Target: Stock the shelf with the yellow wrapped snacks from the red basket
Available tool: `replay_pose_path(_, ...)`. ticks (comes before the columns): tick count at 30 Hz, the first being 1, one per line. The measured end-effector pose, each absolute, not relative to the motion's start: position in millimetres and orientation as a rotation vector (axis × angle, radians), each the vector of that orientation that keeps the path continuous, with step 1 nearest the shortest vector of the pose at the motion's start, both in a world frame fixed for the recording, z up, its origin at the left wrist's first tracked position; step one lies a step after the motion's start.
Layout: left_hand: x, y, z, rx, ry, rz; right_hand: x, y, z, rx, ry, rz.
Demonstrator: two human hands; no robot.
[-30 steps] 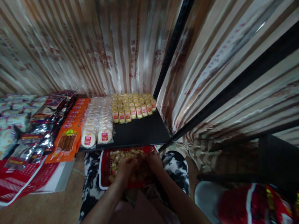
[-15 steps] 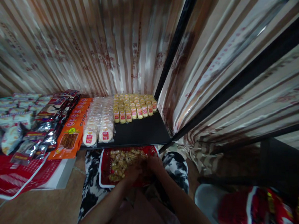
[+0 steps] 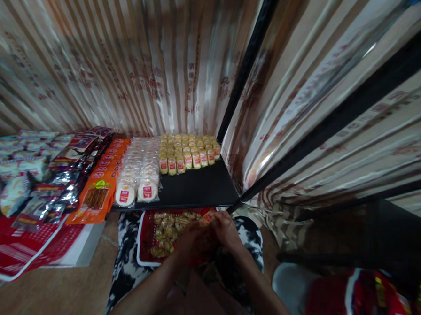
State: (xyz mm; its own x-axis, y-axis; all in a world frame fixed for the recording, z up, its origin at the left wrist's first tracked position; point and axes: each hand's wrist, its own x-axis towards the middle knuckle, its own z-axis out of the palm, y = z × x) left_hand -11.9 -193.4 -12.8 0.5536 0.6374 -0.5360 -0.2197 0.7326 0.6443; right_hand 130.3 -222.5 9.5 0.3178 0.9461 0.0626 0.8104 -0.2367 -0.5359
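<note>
Over the right part of a red basket [image 3: 141,236] with a white rim, resting on my lap, my two hands come together. A small wrapped snack [image 3: 207,218] with an orange-red label shows between them. My right hand [image 3: 224,228] is closed on it from the right, fingers curled. My left hand [image 3: 192,240] is closed against its lower left side, its fingers partly in shadow. In the basket's left part lie several yellowish wrapped snacks [image 3: 168,232]. Ahead on a black shelf [image 3: 198,188] stand rows of yellow wrapped snacks [image 3: 187,158] with red labels.
Left along the shelf are round white wrapped crackers [image 3: 149,191], an orange bag [image 3: 96,198], dark silvery packets [image 3: 70,179] and white packets [image 3: 18,188]. Another red basket [image 3: 21,247] sits lower left. Black frame bars [image 3: 302,152] and striped plastic sheeting [image 3: 149,62] border the shelf.
Both hands were down among the snacks in the basket. The right hand has risen and turned inward, and a snack with an orange-red label now shows between the hands.
</note>
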Motion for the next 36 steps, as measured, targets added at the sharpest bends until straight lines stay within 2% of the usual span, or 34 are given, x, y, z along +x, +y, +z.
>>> replay_pose_path(9, -23, -176, 30, 0.730, 0.880, 0.750, 127, -229, 35, -1.861, -1.421, 0.342)
replay_pose_path(16, -20, -146, 51, 0.964, 0.910, 0.646, 131, -228, 56, -1.981, -1.587, 0.295)
replay_pose_path(25, 1, -109, 77, 1.287, 0.952, 0.566, 135, -208, 63, -1.835, -1.739, 0.379)
replay_pose_path(36, 59, -66, 81, 1.388, 0.956, 0.788, 155, -157, 41, -1.986, -1.322, -0.098)
